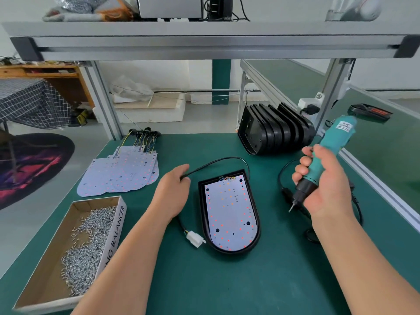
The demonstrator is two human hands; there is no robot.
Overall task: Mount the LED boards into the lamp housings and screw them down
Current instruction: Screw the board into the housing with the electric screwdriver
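A black lamp housing (202,208) lies flat in the middle of the green table, with a white LED board (229,214) seated inside it. Its black cable (218,160) loops over the top and ends in a white connector (196,238) at the lower left. My left hand (175,192) sits just left of the housing and holds that cable. My right hand (322,180) grips a teal electric screwdriver (329,151), bit pointing down, to the right of the housing and above the table.
A cardboard box of screws (75,244) stands at the front left. Several loose LED boards with wires (122,171) lie behind it. A row of empty black housings (275,130) stands at the back right. The screwdriver's black cord (284,185) lies on the table.
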